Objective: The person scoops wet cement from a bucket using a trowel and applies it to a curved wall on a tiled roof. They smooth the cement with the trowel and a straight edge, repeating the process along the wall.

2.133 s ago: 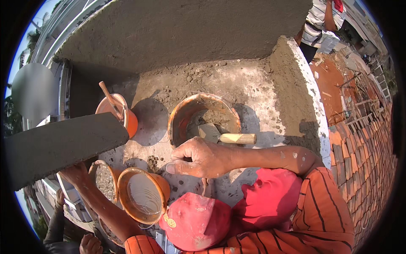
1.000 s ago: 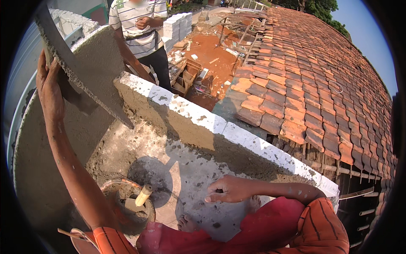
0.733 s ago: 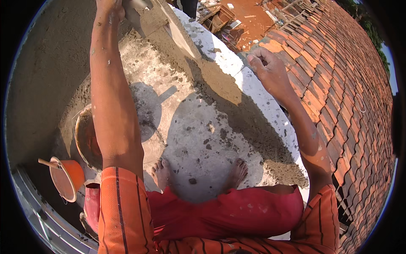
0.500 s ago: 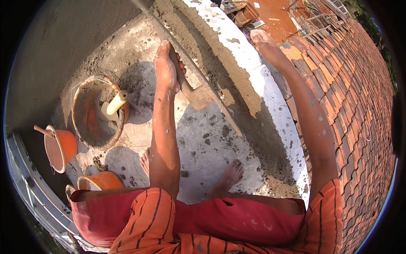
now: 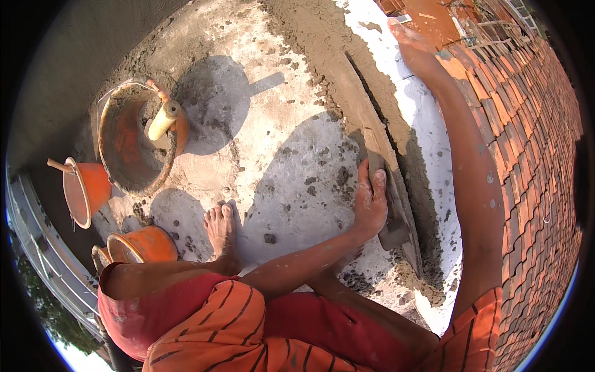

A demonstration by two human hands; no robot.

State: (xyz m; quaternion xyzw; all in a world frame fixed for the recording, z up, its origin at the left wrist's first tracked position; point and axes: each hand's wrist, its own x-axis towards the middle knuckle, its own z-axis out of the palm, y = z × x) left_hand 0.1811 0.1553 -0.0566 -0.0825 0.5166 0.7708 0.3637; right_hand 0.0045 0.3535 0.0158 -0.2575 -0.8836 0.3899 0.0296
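Observation:
My left hand (image 5: 370, 201) is closed round the handle of a long plastering float (image 5: 403, 214). Its narrow blade lies along a band of wet grey mortar (image 5: 331, 37) on the inner side of a low white-topped wall. My right arm stretches forward beside this wall. At its far end my right hand (image 5: 414, 51) rests against the wall's white edge (image 5: 387, 80), holding nothing visible, its fingers extended and slightly blurred. To the left, a trowel with a pale handle (image 5: 163, 121) leans in a mortar-crusted orange bucket (image 5: 111, 139).
A smaller orange bucket (image 5: 93, 186) with a stick-like handle stands at the left, and another orange bucket (image 5: 149, 243) lies near my knee. Mortar crumbs dot the pale floor (image 5: 291, 204) around my bare foot (image 5: 221, 232). A tiled roof (image 5: 527, 155) slopes away beyond the wall.
My left hand has moved right and nearer to me with the float, from above the floor onto the mortar band. The view has shifted, and my right hand now appears flatter against the wall edge.

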